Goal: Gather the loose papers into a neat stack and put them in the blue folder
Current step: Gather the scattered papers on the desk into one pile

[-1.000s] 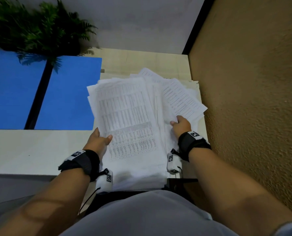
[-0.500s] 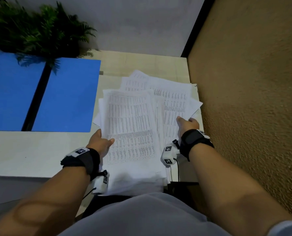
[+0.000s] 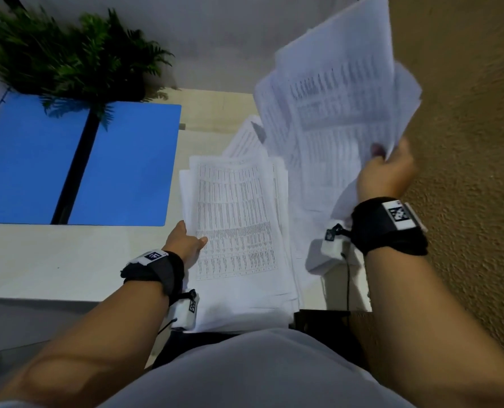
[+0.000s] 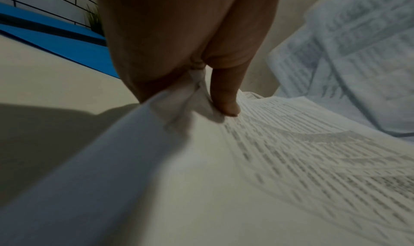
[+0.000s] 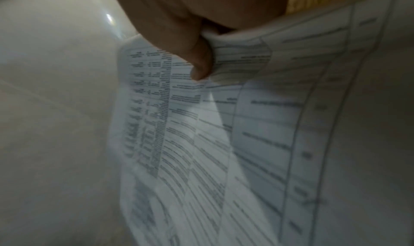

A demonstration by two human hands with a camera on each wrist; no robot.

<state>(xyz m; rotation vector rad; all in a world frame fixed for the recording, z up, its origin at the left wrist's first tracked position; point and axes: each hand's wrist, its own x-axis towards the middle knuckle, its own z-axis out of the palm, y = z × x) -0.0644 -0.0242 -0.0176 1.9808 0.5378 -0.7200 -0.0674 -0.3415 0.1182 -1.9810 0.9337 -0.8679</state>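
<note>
Two batches of printed papers, one per hand. Surface: pale tabletop (image 3: 53, 260), its near edge running across the lower left; white wall behind, brown textured wall (image 3: 465, 142) hard against the right side. Blue folder (image 3: 127, 163), lying open and flat at the table's left rear, black spine down its middle, well apart from the papers; a green fern (image 3: 68, 54) overhangs its far edge. Bare tabletop lies between folder and papers.

Item: lower pile (image 3: 239, 225), resting on the table at centre right, sheets unevenly fanned, its near end overhanging the table edge. Left hand (image 3: 186, 242) pinches its left margin, thumb on top, fingers beneath, the margin lifted slightly in the left wrist view.

Item: raised sheaf (image 3: 333, 98), held up off the table near the brown wall, sheets splayed and blurred. Right hand (image 3: 386, 172) grips its lower right corner, thumb pressed over the sheets.
</note>
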